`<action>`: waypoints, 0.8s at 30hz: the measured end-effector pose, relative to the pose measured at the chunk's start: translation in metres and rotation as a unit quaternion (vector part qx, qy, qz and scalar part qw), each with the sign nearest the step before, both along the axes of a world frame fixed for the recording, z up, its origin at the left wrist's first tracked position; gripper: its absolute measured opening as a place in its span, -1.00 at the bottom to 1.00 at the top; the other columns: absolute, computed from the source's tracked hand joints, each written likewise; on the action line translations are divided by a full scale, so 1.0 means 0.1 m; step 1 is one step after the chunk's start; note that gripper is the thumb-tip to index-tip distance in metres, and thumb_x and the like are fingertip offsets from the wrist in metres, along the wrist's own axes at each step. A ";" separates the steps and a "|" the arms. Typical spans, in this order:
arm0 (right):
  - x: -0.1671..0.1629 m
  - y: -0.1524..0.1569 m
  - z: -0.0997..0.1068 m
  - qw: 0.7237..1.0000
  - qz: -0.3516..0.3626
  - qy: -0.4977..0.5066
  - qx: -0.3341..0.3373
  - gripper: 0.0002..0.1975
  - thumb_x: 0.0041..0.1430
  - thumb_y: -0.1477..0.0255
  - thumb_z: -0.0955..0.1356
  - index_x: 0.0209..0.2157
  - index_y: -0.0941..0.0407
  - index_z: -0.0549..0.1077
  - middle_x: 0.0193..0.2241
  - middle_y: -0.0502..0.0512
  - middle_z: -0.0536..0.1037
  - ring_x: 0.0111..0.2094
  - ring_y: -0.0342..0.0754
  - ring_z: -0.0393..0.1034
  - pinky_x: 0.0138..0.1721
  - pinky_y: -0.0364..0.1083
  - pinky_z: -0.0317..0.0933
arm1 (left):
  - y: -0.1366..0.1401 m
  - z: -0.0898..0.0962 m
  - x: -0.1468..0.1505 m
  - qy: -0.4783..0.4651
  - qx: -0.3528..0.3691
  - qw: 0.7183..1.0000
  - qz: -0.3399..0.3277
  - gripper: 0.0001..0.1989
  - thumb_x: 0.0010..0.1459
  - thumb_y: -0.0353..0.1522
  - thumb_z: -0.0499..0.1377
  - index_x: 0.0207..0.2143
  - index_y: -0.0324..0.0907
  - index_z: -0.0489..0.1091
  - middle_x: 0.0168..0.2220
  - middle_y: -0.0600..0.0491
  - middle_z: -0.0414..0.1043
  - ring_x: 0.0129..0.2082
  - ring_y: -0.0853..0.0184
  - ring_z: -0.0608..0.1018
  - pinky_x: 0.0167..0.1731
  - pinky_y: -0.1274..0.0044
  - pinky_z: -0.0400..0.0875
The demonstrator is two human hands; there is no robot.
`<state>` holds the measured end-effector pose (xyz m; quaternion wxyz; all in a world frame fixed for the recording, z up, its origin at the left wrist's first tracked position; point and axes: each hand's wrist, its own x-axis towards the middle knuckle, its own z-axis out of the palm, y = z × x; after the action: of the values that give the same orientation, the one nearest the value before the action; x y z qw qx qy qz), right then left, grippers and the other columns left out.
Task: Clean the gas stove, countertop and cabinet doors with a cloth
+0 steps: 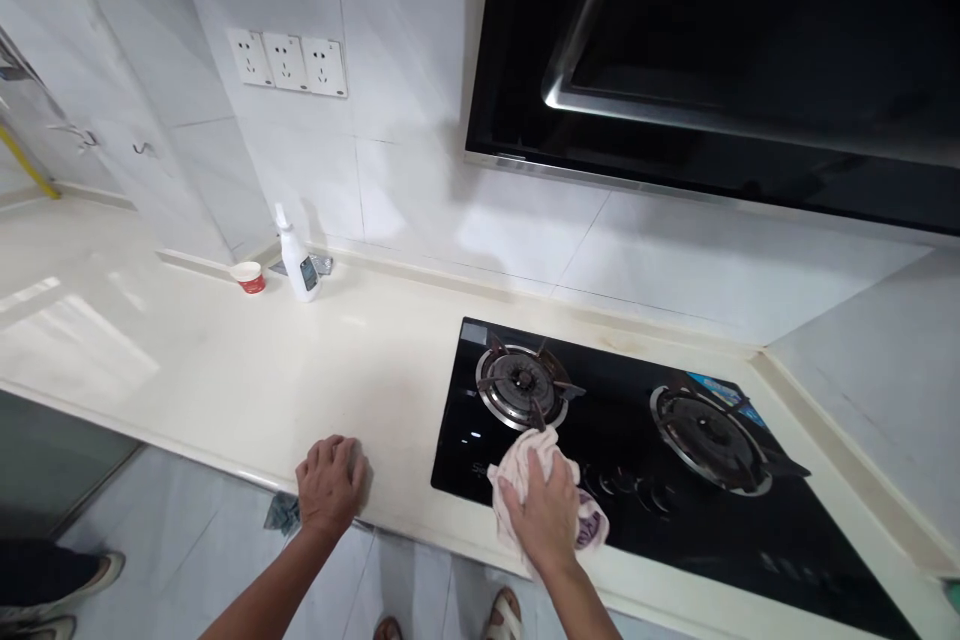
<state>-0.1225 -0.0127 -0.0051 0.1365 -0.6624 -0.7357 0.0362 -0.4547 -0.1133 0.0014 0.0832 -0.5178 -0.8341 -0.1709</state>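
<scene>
My right hand point(546, 512) is closed on a pale pink cloth point(525, 465), pressing it on the front edge of the black glass gas stove point(615, 560). The cloth sits just in front of the left burner point(523, 382), beside the control knobs point(626, 483). A purple printed patch shows at the cloth's right end. Leaning on the cream counter point(390, 390) near its front edge, left of the stove, my left hand point(330, 482) has its fingers curled in, with no object showing in it.
A white spray bottle point(300, 265) and a red-and-white cup point(249, 277) stand at the back left. A black range hood point(712, 70) overhangs the stove. A grey-blue rag point(283, 512) shows past the counter edge. Another person's foot point(105, 572) is at lower left.
</scene>
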 end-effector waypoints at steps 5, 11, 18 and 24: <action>-0.61 -0.01 0.03 0.998 -0.030 -0.023 0.054 -0.25 0.09 0.09 0.42 0.22 0.23 0.33 0.28 0.55 0.07 0.29 0.53 -0.08 0.20 0.37 -0.08 | 0.00 0.03 0.01 -0.015 0.003 1.000 -0.005 -0.71 0.28 -0.28 0.09 -0.02 -0.11 0.48 0.04 -0.09 0.44 0.09 0.06 0.37 0.00 0.24 0.23; -1.00 -0.47 0.05 0.974 0.177 0.115 0.087 -0.54 0.09 0.40 0.39 0.07 0.08 0.43 0.21 0.34 0.22 0.21 0.32 0.08 0.18 0.33 0.02 | 0.03 0.04 0.02 -0.108 0.040 0.993 0.001 -0.73 0.22 -0.30 0.11 -0.08 -0.11 0.50 0.03 -0.12 0.44 0.10 0.01 0.35 0.05 0.16 0.21; -1.34 -0.84 0.27 0.835 0.266 0.480 -0.040 -0.63 0.18 0.40 0.28 0.04 0.06 0.38 -0.01 0.14 0.44 0.00 0.00 0.38 0.07 0.01 0.32 | -0.12 0.21 0.23 -0.173 0.134 0.976 -0.014 -0.63 0.32 -0.26 -0.02 0.12 -0.16 0.29 0.02 -0.11 0.39 0.05 0.18 0.45 0.02 0.27 0.41; -0.94 -0.41 0.63 0.850 0.217 0.481 -0.008 -0.53 0.39 0.21 0.19 0.23 0.08 0.29 0.28 0.23 0.24 0.28 0.04 0.16 0.30 0.11 0.09 | -0.23 0.66 0.95 -0.270 0.289 0.908 -0.135 -0.47 0.34 -0.27 0.08 0.32 -0.02 0.05 0.30 -0.16 0.09 0.30 0.15 0.26 0.14 0.26 0.36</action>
<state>-0.2161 -0.0532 0.0582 0.4569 -0.3869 -0.7026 0.3846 -0.3595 -0.1368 0.0674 -0.0228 -0.5125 -0.6611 -0.5475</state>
